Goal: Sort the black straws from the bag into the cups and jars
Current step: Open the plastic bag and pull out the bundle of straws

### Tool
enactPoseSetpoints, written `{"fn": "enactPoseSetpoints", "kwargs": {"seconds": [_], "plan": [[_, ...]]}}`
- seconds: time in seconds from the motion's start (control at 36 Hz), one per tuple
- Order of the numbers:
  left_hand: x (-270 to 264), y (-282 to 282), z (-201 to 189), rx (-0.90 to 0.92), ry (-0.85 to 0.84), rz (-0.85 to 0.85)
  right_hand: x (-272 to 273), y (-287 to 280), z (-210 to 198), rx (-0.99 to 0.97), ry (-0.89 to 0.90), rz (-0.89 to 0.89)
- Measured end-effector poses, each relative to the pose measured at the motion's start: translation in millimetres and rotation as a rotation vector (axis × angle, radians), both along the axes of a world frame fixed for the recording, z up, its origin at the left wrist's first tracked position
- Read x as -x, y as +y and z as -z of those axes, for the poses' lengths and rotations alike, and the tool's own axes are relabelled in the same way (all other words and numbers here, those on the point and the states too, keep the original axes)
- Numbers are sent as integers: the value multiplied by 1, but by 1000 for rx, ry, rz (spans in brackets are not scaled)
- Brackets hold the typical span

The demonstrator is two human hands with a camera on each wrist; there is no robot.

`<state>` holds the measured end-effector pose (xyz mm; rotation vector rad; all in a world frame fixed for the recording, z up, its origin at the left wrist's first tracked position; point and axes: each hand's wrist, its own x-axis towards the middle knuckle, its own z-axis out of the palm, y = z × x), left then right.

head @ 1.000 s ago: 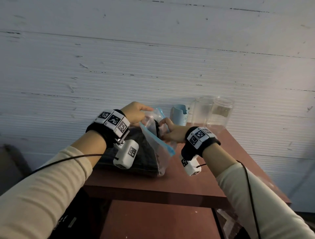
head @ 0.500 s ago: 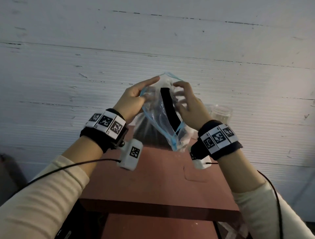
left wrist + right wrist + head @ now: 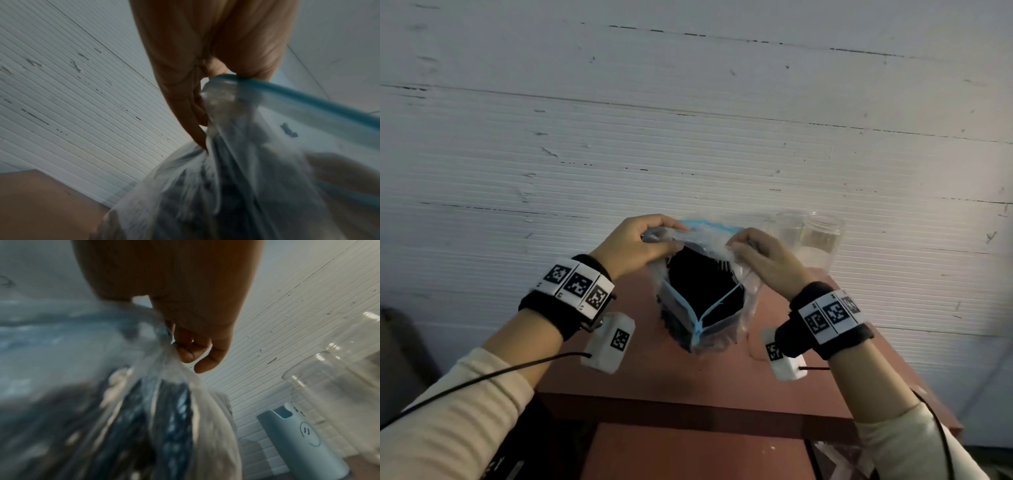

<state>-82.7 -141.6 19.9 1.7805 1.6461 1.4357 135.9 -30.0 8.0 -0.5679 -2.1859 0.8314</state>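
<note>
A clear plastic bag (image 3: 750, 291) with a blue zip strip stands upright on the red-brown table (image 3: 688, 387), its mouth pulled wide. Black straws (image 3: 702, 287) fill it as a dark mass. My left hand (image 3: 650, 240) pinches the left side of the rim; in the left wrist view its fingers (image 3: 197, 100) bunch the plastic below the blue strip (image 3: 308, 100). My right hand (image 3: 743, 246) pinches the right side of the rim, and the right wrist view shows its fingers (image 3: 189, 350) gathering the plastic. Two clear jars (image 3: 822, 240) stand behind the right hand.
A pale blue cup (image 3: 300, 439) with a smiley face stands by the wall next to the clear jars (image 3: 337, 386). The ribbed white wall (image 3: 688, 137) runs right behind the table. The table's near edge (image 3: 688, 411) lies below the bag.
The bag went from lying on the table to being lifted high, then came back down standing upright. Both hands have drawn its rim apart, so the mouth gapes wider.
</note>
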Motion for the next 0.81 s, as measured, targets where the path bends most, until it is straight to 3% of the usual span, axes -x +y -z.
{"fn": "enactPoseSetpoints", "kwargs": {"seconds": [0.14,0.36,0.5,0.64,0.81], "plan": [[3,-4,3,-3,-21,8,0,-7,5,-224,-178,67],[5,-8,2,-1,15,-15,3,-12,8,-529,-86,23],[9,-7,2,1,42,0,1,-14,7,-504,-78,-22],[15,-10,-1,127,56,62,3,-2,8,-514,-77,19],[11,-10,1,158,60,95,7,9,10,-321,-110,32]]}}
